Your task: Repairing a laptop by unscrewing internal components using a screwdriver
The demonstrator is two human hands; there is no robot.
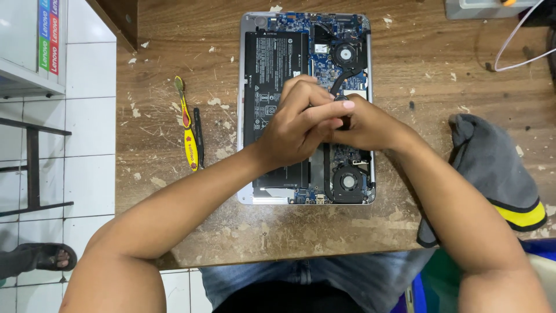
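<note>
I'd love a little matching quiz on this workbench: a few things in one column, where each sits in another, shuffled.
Things:
1. yellow tool
2. grey cloth
3. black battery
4. cooling fan

Places:
A. on the table right of the opened laptop
B. near corner of the laptop, right side
C. on the table left of the laptop
D. left half of the laptop's inside

Pairs: 1-C, 2-A, 3-D, 4-B

Stacked flat boxes (48, 35) stand at the far left on a white shelf, their edges showing red, green and blue bands. A white rectangular label (267, 93) sits on the black laptop battery (272, 64), centre far.
</note>
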